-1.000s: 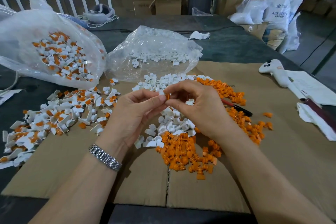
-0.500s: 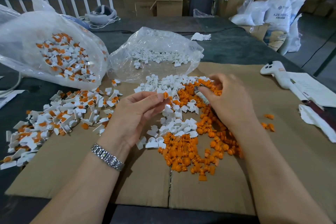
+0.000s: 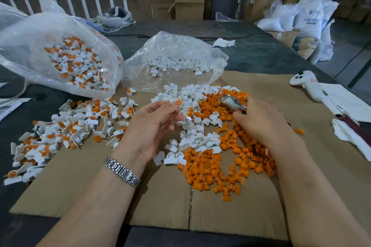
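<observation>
My left hand (image 3: pixel 152 126) pinches a small white piece with an orange plug (image 3: pixel 177 103) between thumb and fingertips, above the middle of the cardboard sheet (image 3: pixel 241 216). My right hand (image 3: pixel 261 124) is over the orange plugs to the right and grips a small tool (image 3: pixel 232 102) whose shiny tip is blurred. Below the hands lie a heap of loose white pieces (image 3: pixel 192 138) and a heap of orange plugs (image 3: pixel 210 172). A spread of white pieces fitted with orange plugs (image 3: pixel 70 126) lies to the left.
Two clear plastic bags lie at the back: one with fitted pieces (image 3: pixel 70 62), one with plain white pieces (image 3: pixel 174 62). At the right are a white handheld controller (image 3: pixel 305 83), papers (image 3: pixel 345 102) and a white cloth (image 3: pixel 349 136). Boxes and sacks stand beyond the table.
My right hand left the left hand, moved right and away over the orange plugs, and now grips the tool. My left hand stayed in place with its piece.
</observation>
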`<state>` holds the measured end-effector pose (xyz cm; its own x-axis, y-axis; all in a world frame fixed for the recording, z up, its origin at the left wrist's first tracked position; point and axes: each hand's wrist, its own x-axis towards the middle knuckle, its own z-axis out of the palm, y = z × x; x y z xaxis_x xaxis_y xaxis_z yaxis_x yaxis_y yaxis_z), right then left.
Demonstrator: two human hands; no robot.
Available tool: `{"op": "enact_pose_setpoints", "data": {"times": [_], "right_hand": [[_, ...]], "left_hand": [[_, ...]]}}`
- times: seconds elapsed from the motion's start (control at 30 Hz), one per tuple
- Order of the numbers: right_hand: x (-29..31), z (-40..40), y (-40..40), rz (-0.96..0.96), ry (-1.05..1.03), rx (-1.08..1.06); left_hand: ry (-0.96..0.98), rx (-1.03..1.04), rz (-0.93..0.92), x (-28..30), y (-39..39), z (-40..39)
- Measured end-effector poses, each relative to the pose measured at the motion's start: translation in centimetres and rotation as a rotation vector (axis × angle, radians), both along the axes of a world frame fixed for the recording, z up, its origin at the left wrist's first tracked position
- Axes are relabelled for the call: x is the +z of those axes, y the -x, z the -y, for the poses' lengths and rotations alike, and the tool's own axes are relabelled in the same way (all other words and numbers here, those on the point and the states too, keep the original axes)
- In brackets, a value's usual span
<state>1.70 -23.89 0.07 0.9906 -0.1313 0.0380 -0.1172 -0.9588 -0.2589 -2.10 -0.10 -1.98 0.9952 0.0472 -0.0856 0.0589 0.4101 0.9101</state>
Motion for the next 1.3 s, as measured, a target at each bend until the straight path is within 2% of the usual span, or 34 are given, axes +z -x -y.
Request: {"op": "enact_pose_setpoints", "data": {"times": [0.07, 0.17, 0.23, 0.3, 0.37, 0.5, 0.63, 0.8, 1.1, 1.3], "right_hand": [[0.7, 0.0, 0.1, 0.092, -0.044, 0.001], [2.9, -0.3, 1.2, 0.147, -0.278, 0.089], [4.3, -0.9, 2.1, 0.030, -0.438, 0.195], [5.3, -2.1, 3.2, -0.189, -0.598, 0.289], [5.5, -3.4, 3.9, -0.336, -0.682, 0.369], [4.9, -5.6, 4.6, -0.403, -0.655, 0.441], [4.6, -6.4, 5.1, -0.398, -0.695, 0.443], [4.2, -6.8, 5.4, -0.372, -0.611, 0.476], [2.3, -7.6, 5.5, -0.147, -0.418, 0.491], [2.1, -7.2, 5.1, -0.127, -0.357, 0.483]], "left_hand": [[0.014, 0.026, -0.005, 0.0, -0.1, -0.1], [0.034, 0.048, 0.011, 0.0, -0.1, -0.1], [0.038, 0.048, 0.035, 0.1, -0.1, -0.2], [0.037, 0.050, 0.055, 0.2, -0.1, -0.2], [0.041, 0.065, 0.067, 0.2, -0.1, -0.3], [0.048, 0.140, 0.066, 0.2, -0.3, -0.4], [0.016, 0.194, 0.045, 0.0, -0.5, -0.4], [-0.005, 0.220, 0.035, -0.1, -0.4, -0.3], [-0.037, 0.206, 0.020, 0.0, -0.2, -0.2], [-0.028, 0.183, 0.023, 0.2, -0.2, 0.0]]}}
